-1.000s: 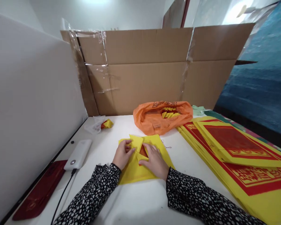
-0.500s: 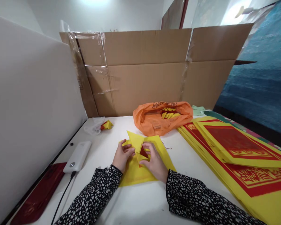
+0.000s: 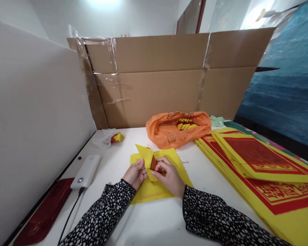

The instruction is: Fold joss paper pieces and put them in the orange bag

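Observation:
A folded piece of yellow and red paper [image 3: 146, 158], pointed at its upper left, is held between my two hands. My left hand [image 3: 135, 173] grips its left side, thumb on the front face. At its right, the fingers of my right hand [image 3: 170, 176] are pinched on the lower edge by the red part. Beneath both hands lie yellow paper sheets [image 3: 169, 194] on the white table [image 3: 133, 225]. My palms hide part of the folded paper's lower end.
An orange plastic bag [image 3: 161, 135] holding folded yellow-red pieces stands behind the sheets. Stacked printed sheets [image 3: 261, 157] fill the right. On the left are a white power bank [image 3: 88, 169], a dark red phone [image 3: 45, 212] and a clear bag [image 3: 102, 138]. Cardboard [image 3: 156, 89] walls the back.
The folded paper has turned and shifted slightly left, its tip moving left. My left thumb has come onto its face, and my right fingers have drawn together in a pinch.

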A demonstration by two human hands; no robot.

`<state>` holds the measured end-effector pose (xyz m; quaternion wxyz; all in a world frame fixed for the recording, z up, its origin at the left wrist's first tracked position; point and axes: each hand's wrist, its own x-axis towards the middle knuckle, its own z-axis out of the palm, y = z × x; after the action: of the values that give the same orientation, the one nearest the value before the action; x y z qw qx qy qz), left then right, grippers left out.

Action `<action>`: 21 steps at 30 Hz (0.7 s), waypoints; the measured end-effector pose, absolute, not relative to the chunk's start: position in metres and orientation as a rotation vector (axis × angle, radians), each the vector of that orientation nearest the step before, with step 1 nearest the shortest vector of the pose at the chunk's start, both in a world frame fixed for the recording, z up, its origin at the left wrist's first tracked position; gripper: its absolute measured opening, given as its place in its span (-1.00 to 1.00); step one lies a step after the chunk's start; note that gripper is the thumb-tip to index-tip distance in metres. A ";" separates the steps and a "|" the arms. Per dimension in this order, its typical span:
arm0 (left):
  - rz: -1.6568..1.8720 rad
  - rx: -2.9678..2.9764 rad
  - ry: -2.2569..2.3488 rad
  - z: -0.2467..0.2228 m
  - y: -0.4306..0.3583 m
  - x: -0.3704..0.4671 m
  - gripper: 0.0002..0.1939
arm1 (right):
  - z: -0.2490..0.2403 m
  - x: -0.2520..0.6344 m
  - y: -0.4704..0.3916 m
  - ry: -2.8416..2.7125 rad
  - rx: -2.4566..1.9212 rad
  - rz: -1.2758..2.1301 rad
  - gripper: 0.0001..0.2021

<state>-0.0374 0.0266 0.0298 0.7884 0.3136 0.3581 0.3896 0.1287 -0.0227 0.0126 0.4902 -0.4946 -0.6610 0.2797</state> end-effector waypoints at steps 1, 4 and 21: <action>0.840 0.639 0.766 0.030 0.027 -0.037 -0.88 | 0.015 0.129 -0.024 -1.634 -1.204 0.660 -0.89; 0.843 0.573 0.746 0.030 0.027 -0.037 -0.91 | 0.020 0.129 -0.026 -1.676 -1.165 0.640 -0.86; 1.030 0.979 0.730 0.034 0.009 -0.015 -0.63 | 0.008 0.131 -0.019 -1.732 -1.278 0.373 -0.89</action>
<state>-0.0147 0.0087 0.0340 0.6976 0.4392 0.3275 0.4618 0.1313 -0.0188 0.0085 0.4605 -0.5193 -0.7038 0.1517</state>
